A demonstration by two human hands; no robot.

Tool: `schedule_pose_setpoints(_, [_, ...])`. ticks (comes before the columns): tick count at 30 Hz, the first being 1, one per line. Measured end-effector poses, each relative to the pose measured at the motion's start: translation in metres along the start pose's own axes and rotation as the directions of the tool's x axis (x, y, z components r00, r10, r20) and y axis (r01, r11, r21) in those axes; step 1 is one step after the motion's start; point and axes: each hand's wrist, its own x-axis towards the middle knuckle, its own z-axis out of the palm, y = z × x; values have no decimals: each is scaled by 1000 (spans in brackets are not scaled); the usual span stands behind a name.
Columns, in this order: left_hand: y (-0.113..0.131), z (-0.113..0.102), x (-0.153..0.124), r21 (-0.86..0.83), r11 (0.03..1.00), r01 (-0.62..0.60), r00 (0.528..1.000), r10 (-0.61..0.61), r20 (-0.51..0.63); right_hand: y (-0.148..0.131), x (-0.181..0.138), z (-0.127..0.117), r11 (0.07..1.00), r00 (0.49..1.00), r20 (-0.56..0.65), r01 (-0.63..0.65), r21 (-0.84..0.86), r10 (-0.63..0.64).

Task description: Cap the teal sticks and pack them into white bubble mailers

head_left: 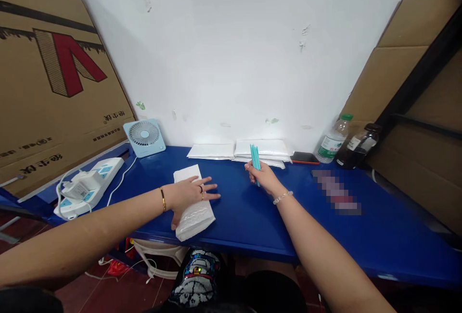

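Observation:
My left hand (189,193) lies flat, fingers stretched out, on a white padded envelope (193,209) at the near edge of the blue table (252,216). My right hand (262,176) is closed around a bunch of teal sticks (255,156), held upright with their lower ends on the table. Stacks of white envelopes (262,150) lie against the wall just behind the sticks.
A small blue fan (144,136) and a white power strip with plugs (88,185) sit at the left. A phone (305,158), a water bottle (334,140) and a dark bottle (358,148) stand at the back right. Cardboard sheets lean on both sides.

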Motion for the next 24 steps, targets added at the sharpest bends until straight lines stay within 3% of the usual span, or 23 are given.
schedule_pose_setpoints(3, [4, 12, -3, 38, 996, -85, 993, 82, 87, -5, -2, -2, 1000, 1000, 7, 5, 15, -5])
schedule_pose_setpoints(7, [-1, 22, -27, 145, 988, -60, 990, 40, 137, -10, -2, -5, 999, 1000, -3, 26, 20, -26])
schedule_pose_setpoints(12, [10, 18, -48, 200, 979, -47, 996, 31, 84, -12, -2, -4, 1000, 1000, 7, 15, -14, -14])
schedule_pose_setpoints(15, [18, 12, -44, 166, 985, -42, 999, 39, 23, -15, -5, -4, 986, 1000, 15, 18, -165, -16])
schedule_pose_setpoints(20, [23, 12, -20, 66, 997, -34, 998, 37, -47, -33, -15, -8, 851, 990, 60, 141, -507, -129])
schedule_pose_setpoints(24, [29, 10, 0, -114, 989, 92, 985, -108, -135, -61, -34, -13, 694, 961, 172, 275, -665, -216])
